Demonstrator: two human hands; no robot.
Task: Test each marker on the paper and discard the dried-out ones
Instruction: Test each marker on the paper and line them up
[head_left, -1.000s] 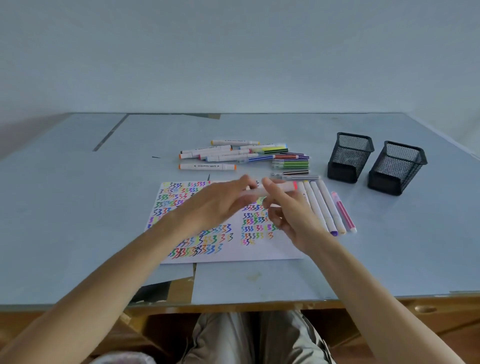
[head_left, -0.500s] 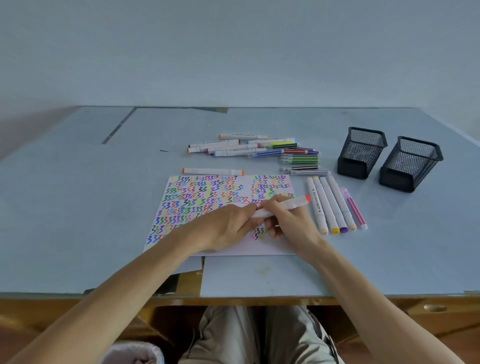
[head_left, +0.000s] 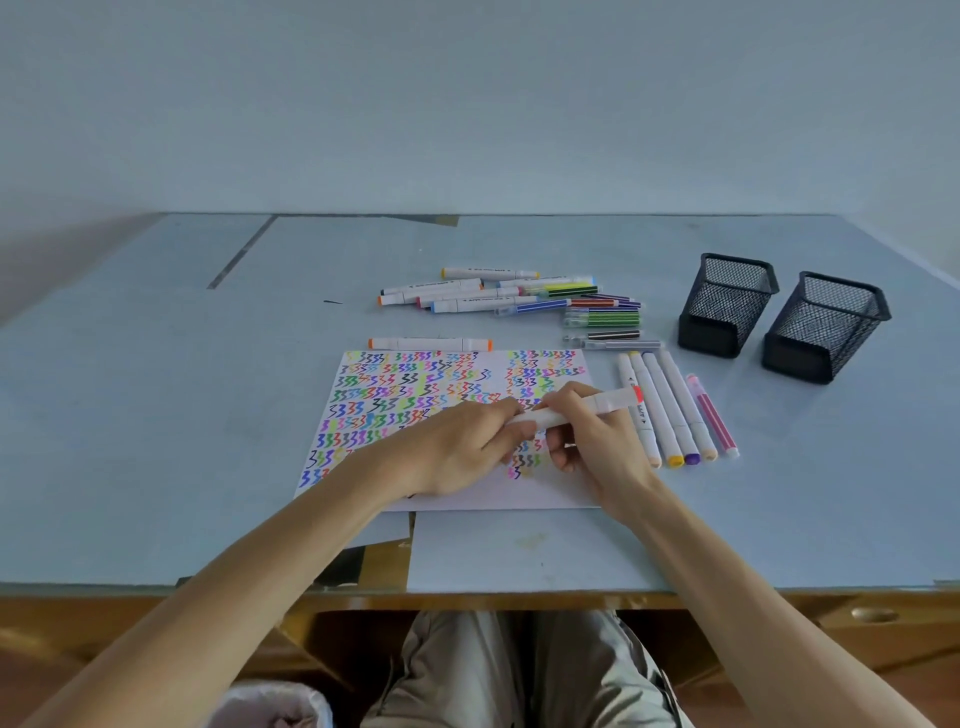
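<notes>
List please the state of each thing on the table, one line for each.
Red-capped marker: gripped by both hands over the paper.
Left hand: grips marker's left end.
Right hand: grips marker barrel.
Paper: flat, mostly filled with squiggles.
Mesh holders: upright.
Orange-capped marker: capped, lying alone.

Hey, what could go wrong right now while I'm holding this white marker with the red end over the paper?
1. Both hands, left hand and right hand, grip the white red-ended marker above the scribble-covered white paper; a jerky cap pull might smear ink.
2. The right forearm lies near the row of white markers and may scatter it.
</notes>
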